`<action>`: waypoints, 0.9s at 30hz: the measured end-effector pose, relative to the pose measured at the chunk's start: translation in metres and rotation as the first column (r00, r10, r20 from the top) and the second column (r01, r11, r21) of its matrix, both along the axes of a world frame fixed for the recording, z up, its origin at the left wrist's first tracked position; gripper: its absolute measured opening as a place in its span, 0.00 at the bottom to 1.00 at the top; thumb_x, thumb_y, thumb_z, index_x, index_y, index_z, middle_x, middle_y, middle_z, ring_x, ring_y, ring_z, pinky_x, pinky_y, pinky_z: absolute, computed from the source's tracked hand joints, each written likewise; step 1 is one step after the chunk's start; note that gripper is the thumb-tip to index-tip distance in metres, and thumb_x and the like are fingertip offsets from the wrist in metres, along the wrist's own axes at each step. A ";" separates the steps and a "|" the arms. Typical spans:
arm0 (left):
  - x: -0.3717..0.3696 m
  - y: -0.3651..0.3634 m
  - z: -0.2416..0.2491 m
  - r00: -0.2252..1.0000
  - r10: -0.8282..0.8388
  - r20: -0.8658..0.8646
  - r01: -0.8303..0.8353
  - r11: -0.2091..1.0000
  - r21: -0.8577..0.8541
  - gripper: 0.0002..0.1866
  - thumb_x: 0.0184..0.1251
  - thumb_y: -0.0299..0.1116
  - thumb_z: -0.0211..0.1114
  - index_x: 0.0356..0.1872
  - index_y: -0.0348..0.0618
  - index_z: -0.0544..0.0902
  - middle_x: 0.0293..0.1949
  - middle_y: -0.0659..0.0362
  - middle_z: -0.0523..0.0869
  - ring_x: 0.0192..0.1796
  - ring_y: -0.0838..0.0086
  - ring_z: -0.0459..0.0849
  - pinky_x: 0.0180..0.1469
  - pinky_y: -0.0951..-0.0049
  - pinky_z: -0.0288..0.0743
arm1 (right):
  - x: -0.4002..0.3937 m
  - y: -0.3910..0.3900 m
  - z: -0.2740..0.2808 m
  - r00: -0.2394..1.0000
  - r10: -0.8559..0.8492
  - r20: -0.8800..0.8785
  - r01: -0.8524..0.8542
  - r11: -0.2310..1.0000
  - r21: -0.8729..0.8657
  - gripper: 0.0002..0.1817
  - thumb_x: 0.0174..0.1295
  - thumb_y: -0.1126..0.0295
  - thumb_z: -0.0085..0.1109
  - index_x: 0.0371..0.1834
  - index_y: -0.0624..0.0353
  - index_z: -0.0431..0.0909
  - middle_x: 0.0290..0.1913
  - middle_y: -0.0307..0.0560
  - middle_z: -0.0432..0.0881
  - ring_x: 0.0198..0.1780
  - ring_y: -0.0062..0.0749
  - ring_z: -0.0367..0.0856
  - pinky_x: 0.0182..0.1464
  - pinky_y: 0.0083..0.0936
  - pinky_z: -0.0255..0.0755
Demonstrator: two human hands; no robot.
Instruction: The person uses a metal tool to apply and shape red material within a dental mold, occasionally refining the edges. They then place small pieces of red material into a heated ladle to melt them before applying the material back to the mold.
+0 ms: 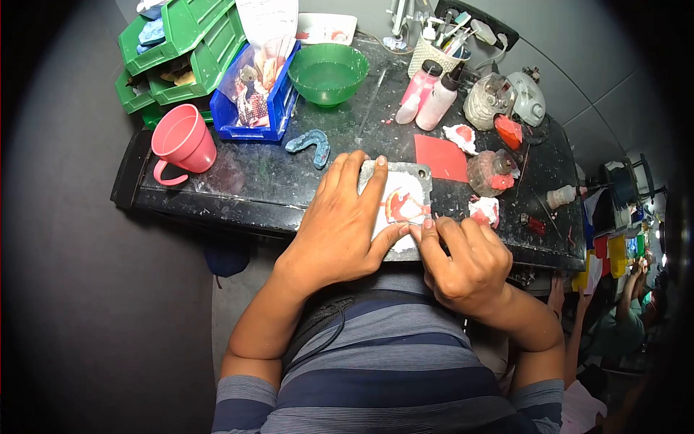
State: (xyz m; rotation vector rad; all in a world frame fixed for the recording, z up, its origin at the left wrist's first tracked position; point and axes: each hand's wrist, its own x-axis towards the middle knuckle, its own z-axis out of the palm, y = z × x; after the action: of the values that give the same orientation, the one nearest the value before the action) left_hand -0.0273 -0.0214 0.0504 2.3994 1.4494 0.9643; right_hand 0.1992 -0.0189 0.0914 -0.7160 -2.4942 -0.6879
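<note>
A grey metal dental flask half (pixel 424 189), filled with white plaster, is held at the bench's front edge, close to my waist. Pink wax in a curved arch shape (pixel 396 205) shows in the plaster. My left hand (pixel 336 220) grips the flask from the left, its fingers reaching the far rim and its thumb lying across the plaster's near part. At the flask's right side, my right hand (pixel 466 257) is closed in a pinch, fingertips against the plaster beside the left thumb. Whatever sits between those fingertips is hidden.
Behind the flask lie a blue dental impression (pixel 311 146) and a pink wax sheet (pixel 441 158). A pink mug (pixel 184 139), blue bin (pixel 249 132), green bowl (pixel 329 76), bottles (pixel 437 101) and a glass burner (pixel 489 173) surround it. Another person's arms (pixel 632 286) show far right.
</note>
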 end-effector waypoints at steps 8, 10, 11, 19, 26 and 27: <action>0.000 -0.003 -0.002 0.999 0.028 0.040 -0.026 0.998 -0.057 0.47 0.76 0.55 0.74 0.82 0.26 0.71 0.76 0.26 0.70 0.79 0.30 0.69 0.83 0.39 0.63 | 0.002 0.000 0.010 0.999 0.036 -0.006 -0.036 0.999 -0.027 0.13 0.63 0.68 0.74 0.27 0.55 0.78 0.27 0.39 0.75 0.26 0.28 0.71 0.27 0.31 0.59; 0.002 -0.003 -0.002 0.999 0.030 0.026 -0.029 0.998 -0.052 0.47 0.76 0.55 0.74 0.82 0.26 0.71 0.75 0.26 0.70 0.79 0.30 0.69 0.83 0.39 0.63 | 0.002 0.000 0.014 0.997 0.036 0.063 -0.033 0.998 -0.047 0.12 0.64 0.69 0.73 0.26 0.55 0.78 0.27 0.39 0.74 0.26 0.28 0.71 0.28 0.30 0.59; 0.002 -0.003 -0.002 0.999 0.033 0.014 -0.033 0.998 -0.044 0.47 0.76 0.55 0.75 0.82 0.25 0.71 0.75 0.26 0.70 0.79 0.29 0.69 0.83 0.39 0.63 | 0.001 -0.001 0.015 0.997 0.036 0.064 -0.033 0.998 -0.049 0.12 0.64 0.69 0.73 0.26 0.55 0.78 0.27 0.39 0.74 0.26 0.28 0.71 0.28 0.30 0.59; 0.004 -0.005 -0.003 0.999 0.040 -0.015 -0.041 0.999 -0.037 0.47 0.76 0.54 0.74 0.82 0.23 0.69 0.75 0.26 0.69 0.78 0.28 0.69 0.82 0.38 0.64 | -0.006 -0.007 0.012 0.990 -0.005 0.139 -0.010 0.994 0.111 0.10 0.59 0.73 0.71 0.25 0.59 0.77 0.27 0.43 0.76 0.25 0.28 0.71 0.27 0.29 0.57; 0.004 -0.006 -0.004 0.998 0.058 -0.023 -0.058 0.998 -0.010 0.49 0.77 0.55 0.73 0.81 0.21 0.68 0.74 0.24 0.69 0.76 0.27 0.70 0.81 0.37 0.64 | -0.007 -0.006 0.021 0.990 0.030 0.139 -0.039 0.997 0.061 0.10 0.56 0.76 0.71 0.25 0.60 0.77 0.27 0.45 0.78 0.25 0.28 0.71 0.27 0.28 0.57; 0.004 -0.006 -0.003 0.998 0.051 -0.029 -0.051 0.999 -0.011 0.49 0.77 0.55 0.73 0.81 0.20 0.68 0.74 0.23 0.69 0.76 0.27 0.70 0.81 0.36 0.65 | -0.006 -0.006 0.022 0.989 0.036 0.147 -0.046 0.997 0.060 0.10 0.56 0.75 0.72 0.25 0.60 0.77 0.27 0.44 0.77 0.24 0.28 0.71 0.27 0.28 0.57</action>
State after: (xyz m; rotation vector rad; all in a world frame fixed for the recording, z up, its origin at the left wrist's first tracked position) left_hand -0.0229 -0.0279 0.0471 2.3884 1.5292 0.9338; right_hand 0.1930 -0.0249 0.1131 -0.6098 -2.5977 -0.8272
